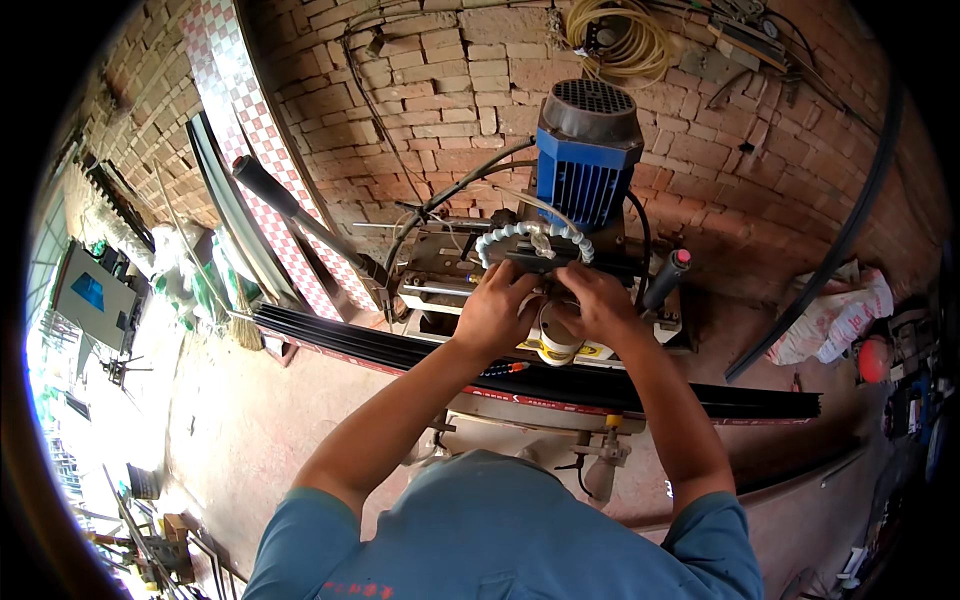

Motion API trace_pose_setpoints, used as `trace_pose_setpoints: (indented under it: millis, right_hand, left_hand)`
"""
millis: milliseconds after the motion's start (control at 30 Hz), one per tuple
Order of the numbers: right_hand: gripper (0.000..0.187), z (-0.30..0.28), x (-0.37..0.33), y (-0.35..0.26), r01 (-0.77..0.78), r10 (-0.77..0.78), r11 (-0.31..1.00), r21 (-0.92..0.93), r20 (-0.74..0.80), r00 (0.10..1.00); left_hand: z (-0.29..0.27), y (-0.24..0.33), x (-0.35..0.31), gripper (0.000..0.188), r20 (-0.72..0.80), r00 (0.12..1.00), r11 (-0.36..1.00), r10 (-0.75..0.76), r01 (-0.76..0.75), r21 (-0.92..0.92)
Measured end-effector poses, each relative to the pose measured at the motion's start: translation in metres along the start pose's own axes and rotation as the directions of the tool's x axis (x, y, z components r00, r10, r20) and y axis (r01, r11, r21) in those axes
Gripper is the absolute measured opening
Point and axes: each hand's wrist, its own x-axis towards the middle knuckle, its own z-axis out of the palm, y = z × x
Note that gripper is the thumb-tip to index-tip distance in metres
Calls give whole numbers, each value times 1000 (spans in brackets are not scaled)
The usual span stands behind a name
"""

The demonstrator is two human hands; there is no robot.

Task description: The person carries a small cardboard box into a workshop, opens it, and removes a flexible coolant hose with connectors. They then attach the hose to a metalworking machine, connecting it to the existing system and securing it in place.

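My left hand (497, 308) and my right hand (602, 303) are close together at the front of a bench machine with a blue motor (585, 165). The fingers of both are bent inward around the work spot under a segmented coolant hose (535, 230). A dark strip (535, 262) shows just beyond the fingertips, but what they grip is hidden. Between my wrists stands a small white and yellow tub (558, 338). A bundle of long black profiles (350, 335) lies across the front of the machine, below my forearms.
Long lever handles stand left (265, 185) and right (668, 278) of the machine. A brick wall (430, 90) rises behind, with a coiled yellowish hose (620, 40) on it. A white sack (835, 315) lies right, near a leaning black strip (850, 240).
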Motion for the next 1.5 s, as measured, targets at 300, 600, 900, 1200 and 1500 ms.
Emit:
trace_pose_setpoints:
  millis: [300, 600, 900, 1200, 1500]
  right_hand:
    - [35, 1, 0, 4, -54, 52, 998, 22, 69, 996]
    - [17, 4, 4, 6, 12, -12, 1000, -10, 34, 999]
    - [18, 14, 1, 13, 14, -14, 999, 38, -12, 1000]
    - [16, 9, 7, 7, -4, 5, 997, 71, -10, 1000]
    - [16, 2, 10, 13, 77, -79, 997, 27, 58, 995]
  left_hand:
    - [2, -8, 3, 27, 26, 1000, 1000, 15, -15, -8]
    - [-1, -33, 7, 28, 67, 998, 995, -18, 24, -97]
    - [-12, -36, 25, 21, 255, 965, 990, -58, 88, -108]
    - [-19, -34, 32, 23, 304, 952, 985, -37, 86, -150]
    - [-19, -36, 34, 22, 334, 942, 981, -32, 92, -168]
